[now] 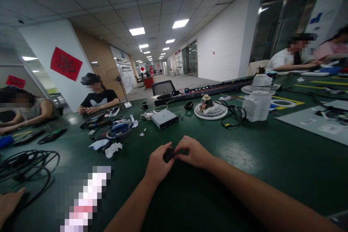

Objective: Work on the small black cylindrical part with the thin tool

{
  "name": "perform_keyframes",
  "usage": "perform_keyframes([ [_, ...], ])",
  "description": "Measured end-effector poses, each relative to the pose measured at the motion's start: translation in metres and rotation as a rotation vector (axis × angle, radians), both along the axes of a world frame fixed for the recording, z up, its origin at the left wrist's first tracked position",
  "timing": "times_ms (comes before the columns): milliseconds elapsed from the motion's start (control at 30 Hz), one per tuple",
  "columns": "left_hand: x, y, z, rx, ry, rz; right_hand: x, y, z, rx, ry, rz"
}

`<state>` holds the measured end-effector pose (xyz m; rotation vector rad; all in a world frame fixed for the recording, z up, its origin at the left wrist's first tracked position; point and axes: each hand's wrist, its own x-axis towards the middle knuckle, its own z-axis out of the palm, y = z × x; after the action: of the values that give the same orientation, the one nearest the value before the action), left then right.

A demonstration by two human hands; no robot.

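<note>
Near the middle of the green table [195, 195], my left hand [159, 165] is closed around a small black block-like part [169, 154], whose exact kind I cannot make out. My right hand [194, 151] meets it from the right, thumb and forefinger pinched at the part's edge. Whether those fingertips grip the part itself or something tiny on it is hidden. Beyond both hands lies a grey optical disc drive [165, 119], apart from them. A small black open box [189, 105] sits behind it to the right.
A white fan grille with a motor [210, 110] and a white plastic housing [257, 106] stand back right, with a black cable [233, 116] between. Crumpled tissue [113, 149] and tools lie left. Coiled black cables [24, 163] and another person's hand [12, 203] are far left.
</note>
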<state>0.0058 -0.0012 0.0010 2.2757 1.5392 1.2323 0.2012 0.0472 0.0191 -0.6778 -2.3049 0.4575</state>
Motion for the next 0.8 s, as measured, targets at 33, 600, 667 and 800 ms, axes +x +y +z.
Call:
perform_keyframes([
  [33,0.0001,-0.0001,-0.0005,0.0,-0.008,-0.007,-0.0002,-0.0004,0.0001,-0.002,0.0,0.002],
  [600,0.0002,-0.003,0.0022,0.036,-0.015,-0.093,-0.0023,-0.0033,-0.0001,-0.158,0.144,-0.095],
  [667,0.0,-0.0031,0.0016,0.039,-0.017,-0.101,-0.0019,-0.0014,-0.0012,-0.143,0.126,-0.078],
  [800,-0.0001,-0.0037,0.001,0.054,-0.002,-0.113,-0.0014,0.0027,-0.003,-0.071,0.09,-0.017],
])
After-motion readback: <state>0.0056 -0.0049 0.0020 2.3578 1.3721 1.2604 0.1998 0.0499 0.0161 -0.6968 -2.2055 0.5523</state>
